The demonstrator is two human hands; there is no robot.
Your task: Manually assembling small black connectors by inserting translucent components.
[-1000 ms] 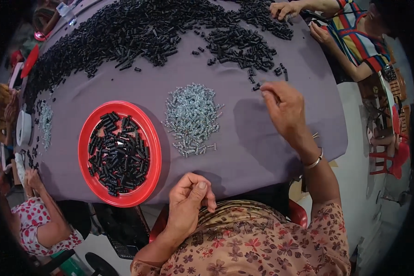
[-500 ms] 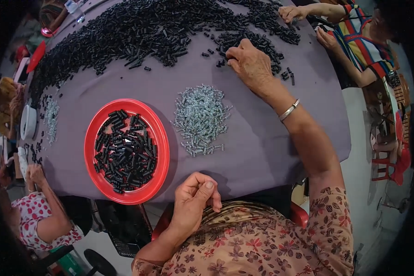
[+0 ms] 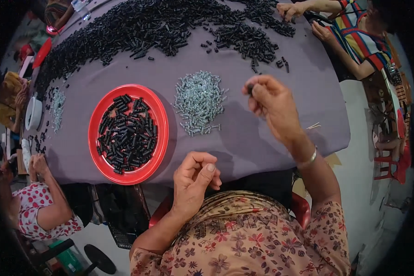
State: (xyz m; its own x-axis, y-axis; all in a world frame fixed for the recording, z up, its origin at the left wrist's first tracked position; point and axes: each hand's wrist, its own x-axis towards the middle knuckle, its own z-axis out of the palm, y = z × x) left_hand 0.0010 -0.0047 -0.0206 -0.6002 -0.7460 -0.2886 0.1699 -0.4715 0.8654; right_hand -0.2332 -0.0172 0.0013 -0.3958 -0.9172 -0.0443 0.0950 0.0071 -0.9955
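Note:
My right hand [image 3: 278,108] is raised over the cloth, thumb and fingers pinched on a small black plastic piece [image 3: 250,89]. Near the table's front edge, my left hand [image 3: 192,179] is curled with thumb against fingers; whatever it may hold is hidden. Between and beyond the hands lies a pile of small silvery coil springs [image 3: 199,103]. To its left stands a round red tray [image 3: 133,178] filled with short black tubular parts [image 3: 129,133]. A smaller heap of black pieces [image 3: 244,43] lies beyond my right hand.
A large mound of black parts [image 3: 138,27] covers the far side of the purple-grey tablecloth [image 3: 147,73]. A co-worker's hands [image 3: 290,10] are at the far right, another's [image 3: 40,165] at the left. Two thin sticks [image 3: 313,125] lie by my right wrist. More springs [image 3: 57,108] lie left.
My right hand has come back from the smaller black heap toward me, with a black piece now in its fingertips. My left hand keeps its curled pose. The view has shifted slightly.

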